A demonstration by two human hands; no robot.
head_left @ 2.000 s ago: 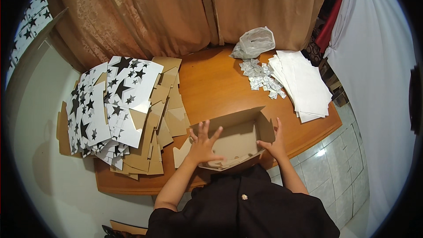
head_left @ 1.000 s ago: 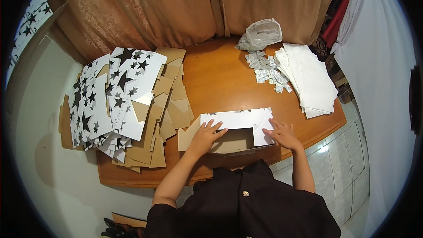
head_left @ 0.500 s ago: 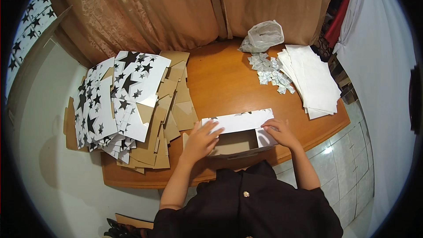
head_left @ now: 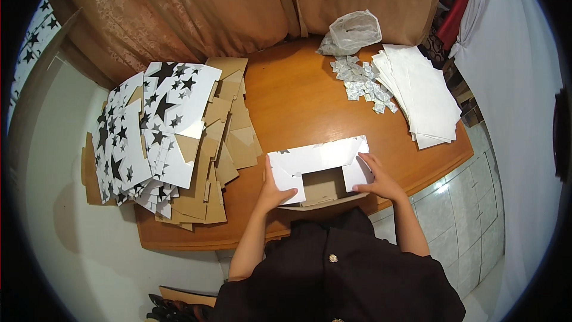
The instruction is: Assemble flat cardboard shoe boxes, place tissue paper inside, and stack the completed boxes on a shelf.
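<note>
A partly folded cardboard box (head_left: 325,185), white outside with bits of star print and brown inside, sits at the table's near edge. Its far panel (head_left: 319,150) and two white side flaps are folded inward, leaving an opening in the middle. My left hand (head_left: 273,191) grips the box's left side, thumb lying on the left flap (head_left: 288,182). On the opposite side my right hand (head_left: 381,182) holds the box, its thumb at the right flap (head_left: 356,174) and fingers along the outer wall. The fingers' outer sides are partly hidden by the box.
To the left lies a tall pile of flat star-printed cardboard blanks (head_left: 173,137). Small silvery packets (head_left: 363,83) are heaped at the back right beside a translucent plastic bag (head_left: 354,31). A stack of white sheets (head_left: 420,95) lies near the right edge of the wooden table (head_left: 286,95).
The left flap now lies folded inward over the opening. My left hand has dropped to the box's left side, and my right hand has shifted slightly along the right side.
</note>
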